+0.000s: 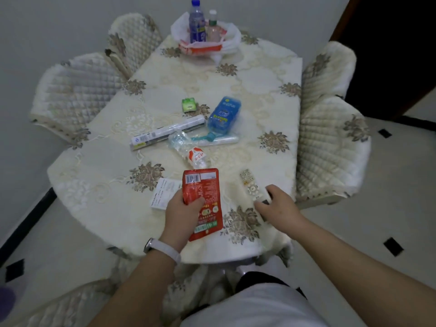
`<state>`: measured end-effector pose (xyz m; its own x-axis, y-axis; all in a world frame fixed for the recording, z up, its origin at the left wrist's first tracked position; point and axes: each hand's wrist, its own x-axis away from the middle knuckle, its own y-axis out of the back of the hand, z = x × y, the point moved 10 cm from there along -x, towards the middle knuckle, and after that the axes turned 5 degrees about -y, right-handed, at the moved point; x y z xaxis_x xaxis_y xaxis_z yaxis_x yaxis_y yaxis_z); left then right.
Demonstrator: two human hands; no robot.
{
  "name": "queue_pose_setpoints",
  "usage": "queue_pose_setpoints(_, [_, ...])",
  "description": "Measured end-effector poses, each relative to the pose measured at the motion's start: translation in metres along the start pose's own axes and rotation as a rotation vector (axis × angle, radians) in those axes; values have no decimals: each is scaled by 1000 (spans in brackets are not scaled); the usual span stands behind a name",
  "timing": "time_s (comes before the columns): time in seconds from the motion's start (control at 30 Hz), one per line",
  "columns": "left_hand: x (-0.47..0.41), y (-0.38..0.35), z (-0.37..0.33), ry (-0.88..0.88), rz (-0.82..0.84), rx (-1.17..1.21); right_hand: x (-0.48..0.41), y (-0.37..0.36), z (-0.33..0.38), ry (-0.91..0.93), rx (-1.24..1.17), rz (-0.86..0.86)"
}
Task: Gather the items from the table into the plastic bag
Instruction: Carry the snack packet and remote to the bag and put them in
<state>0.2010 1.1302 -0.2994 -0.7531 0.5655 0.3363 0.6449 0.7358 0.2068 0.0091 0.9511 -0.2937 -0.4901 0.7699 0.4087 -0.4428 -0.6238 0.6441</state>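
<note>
Gripping the red pouch (207,185), left hand (181,211) points its barcode end away.

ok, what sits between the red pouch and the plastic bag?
Head view: a crushed clear bottle, clear-wrapped pack, long white box, blue bottle and small green pack; past those, bare tablecloth up to the plastic bag.

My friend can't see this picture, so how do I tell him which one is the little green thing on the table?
Find the big table with the cream flowered cloth. Near its middle a blue bottle lies on its side, and just left of it, beyond the long white box, sits the small green packet. It is squarish and the only bright green item there.
</note>
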Motion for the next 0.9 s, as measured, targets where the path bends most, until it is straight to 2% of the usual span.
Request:
queue_pose_setpoints(0.23, [30, -54, -45, -121, 137, 55, 43, 73, -2, 30, -206, -143])
queue_pose_setpoints(0.37, [36, -106, -62, -128, 215, 40, 57, 114, -33, 8, -340, -262])
queue_pose_setpoints(0.57, [57, -235, -97, -201, 361, -58, 77, 185, -130, -103, -430, -389])
queue_pose_setpoints(0.9, [135, -499, -150, -253, 609, -113, 112, 360, -326, -263, -537, -582])
